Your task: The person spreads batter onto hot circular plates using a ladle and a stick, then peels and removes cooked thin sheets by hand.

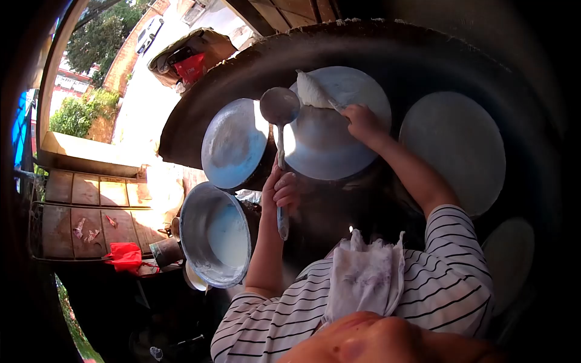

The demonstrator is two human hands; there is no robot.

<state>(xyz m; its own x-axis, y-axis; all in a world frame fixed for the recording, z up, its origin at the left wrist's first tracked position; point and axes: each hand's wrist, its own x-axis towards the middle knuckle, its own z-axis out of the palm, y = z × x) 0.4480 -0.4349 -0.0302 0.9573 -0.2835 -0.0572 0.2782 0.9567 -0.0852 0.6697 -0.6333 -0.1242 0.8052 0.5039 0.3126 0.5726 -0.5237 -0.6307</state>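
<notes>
My left hand (pixel 281 189) is closed around the handle of a ladle (pixel 279 107), whose round bowl is raised between two pale round pans. Stretched forward over the middle pan (pixel 339 160), my right hand (pixel 364 123) grips the thin handle of a tool with a white cloth-like end (pixel 313 91). That white end lies against the pan's surface; whether it is cloth or a folded sheet of food I cannot tell. Below the left pan (pixel 233 145), near my left forearm, a metal pot (pixel 189 233) holds white liquid.
A large pale disc (pixel 454 151) lies to the right, and another (pixel 511 260) sits in shadow below it. A dark curved rim (pixel 387 30) bounds the far side. At left are a tiled ledge (pixel 85 190), a red cloth-like item (pixel 125 257) and a bag (pixel 209 51).
</notes>
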